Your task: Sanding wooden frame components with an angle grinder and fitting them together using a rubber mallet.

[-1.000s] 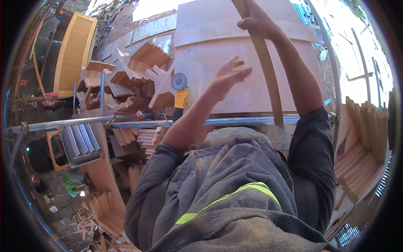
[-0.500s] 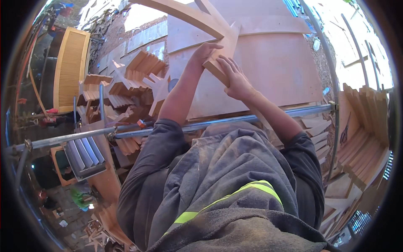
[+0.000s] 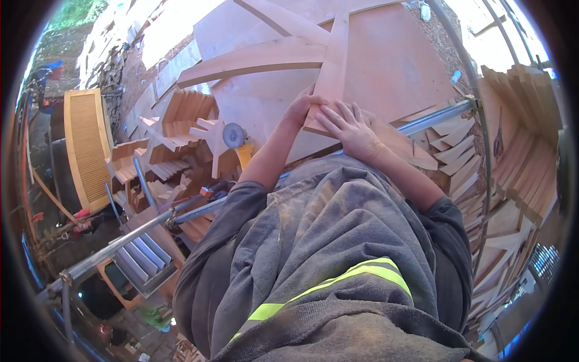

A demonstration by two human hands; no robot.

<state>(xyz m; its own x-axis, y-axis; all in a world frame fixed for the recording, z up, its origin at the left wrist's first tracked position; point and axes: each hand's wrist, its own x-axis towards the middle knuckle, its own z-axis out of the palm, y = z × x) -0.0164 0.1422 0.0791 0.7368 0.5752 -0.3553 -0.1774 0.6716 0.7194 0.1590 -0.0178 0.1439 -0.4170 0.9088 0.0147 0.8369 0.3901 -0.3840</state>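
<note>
Centre, far from the body: both hands are meeting on the near end of a wood slat [image 3: 333, 66] lying on a big board [image 3: 392, 72].
Left hand [image 3: 304, 108]: is curling narrowly around the slat's near left corner, gripping its edge; fingertips are hidden behind the wood.
Right hand [image 3: 348, 125]: is pressing flat on the slat's near end, fingers spread wide, just beside the left hand.
Slat: is running from the hands away toward the far edge, crossing a curved piece [image 3: 253, 60] that is sweeping out to the left.
Board: is lying tilted across a metal rail [image 3: 434, 116], pale and wide, filling the far centre.
Grinder [image 3: 236, 140]: is sitting left of the left forearm, disc facing up, yellow body below; apart from both hands.
Cut blocks [image 3: 181, 127]: are piling up left of the grinder, stepped and notched.
Louvred panel [image 3: 86, 145]: is standing far left, well apart.
Wedges [image 3: 525, 114]: are stacking along the right side, beyond the rail.
Vest [image 3: 338, 253]: is filling the near centre, grey with a yellow stripe.
</note>
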